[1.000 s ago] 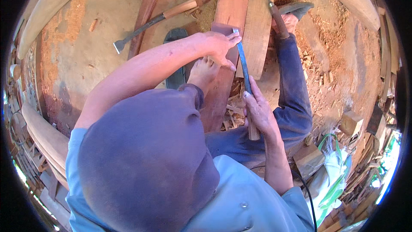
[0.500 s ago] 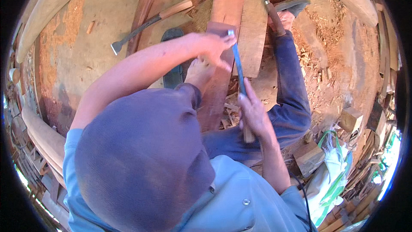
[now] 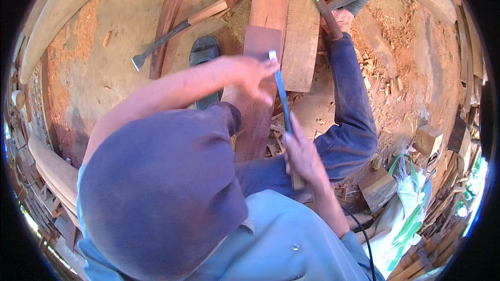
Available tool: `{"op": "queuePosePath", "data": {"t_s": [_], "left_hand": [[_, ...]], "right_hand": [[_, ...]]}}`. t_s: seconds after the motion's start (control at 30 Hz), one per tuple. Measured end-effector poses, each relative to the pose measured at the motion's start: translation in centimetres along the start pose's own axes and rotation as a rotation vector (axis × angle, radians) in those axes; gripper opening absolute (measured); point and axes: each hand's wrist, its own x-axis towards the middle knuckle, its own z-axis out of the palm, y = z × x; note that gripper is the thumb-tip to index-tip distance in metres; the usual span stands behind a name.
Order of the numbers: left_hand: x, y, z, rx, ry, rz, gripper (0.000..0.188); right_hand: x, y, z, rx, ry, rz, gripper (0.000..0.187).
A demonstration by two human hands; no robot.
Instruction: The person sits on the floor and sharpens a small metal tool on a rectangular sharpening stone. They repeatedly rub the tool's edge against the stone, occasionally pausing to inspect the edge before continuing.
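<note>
My right hand (image 3: 304,158) is closed around the wooden handle of a chisel (image 3: 283,93). Its long blue-grey blade points away from me, and the bright tip is lifted above a reddish-brown board (image 3: 256,135). My left hand (image 3: 252,75) reaches around my raised left knee, blurred by motion. Its fingers are stretched out at the blade near the tip, with the thumb apart; whether they touch the steel is hard to tell. A darker flat block (image 3: 263,40) lies on the board just beyond the tip. My left foot is largely hidden behind the left forearm.
A broad-bladed chisel (image 3: 172,32) leans over a dark plank (image 3: 165,47) at the left. Another wooden-handled tool (image 3: 329,20) lies across my right ankle, beside a pale plank (image 3: 302,47). A black shoe (image 3: 204,52), wood blocks (image 3: 377,190), a white-green sack (image 3: 409,213) and shavings lie around.
Both hands and the chisel have come a little toward me and to the left. The chisel's tip now shows in front of the darker block's middle.
</note>
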Motion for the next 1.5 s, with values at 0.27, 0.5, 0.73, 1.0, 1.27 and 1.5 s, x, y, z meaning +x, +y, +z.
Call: {"op": "queuePosePath", "data": {"t_s": [0.27, 0.5, 0.73, 1.0, 1.27, 1.5], "left_hand": [[2.2, -1.6, -4.0, 0.024, 0.145, -0.075, 0.119], [-1.4, 4.7, -0.8, 0.161, -0.143, 0.008, 0.123], [1.8, -1.1, -3.8, 0.021, 0.104, -0.048, 0.119], [-0.4, 3.6, -0.9, 0.098, -0.11, 0.047, 0.118], [1.8, -1.7, -1.2, 0.008, 0.034, -0.003, 0.118], [1.2, 0.6, 0.1, 0.013, 0.076, 0.115, 0.119]], "right_hand": [[4.5, -2.0, -1.1, 0.115, 0.063, -0.123, 0.063], [-3.3, 1.3, 1.0, 0.031, 0.02, 0.075, 0.062], [3.7, -1.4, -1.1, 0.045, 0.063, -0.118, 0.064], [-2.4, 1.6, 0.5, 0.018, 0.029, 0.076, 0.063], [1.9, -1.1, -0.5, 0.08, 0.018, -0.051, 0.062], [-0.3, 0.9, 0.5, 0.05, 0.069, 0.044, 0.063]]}}
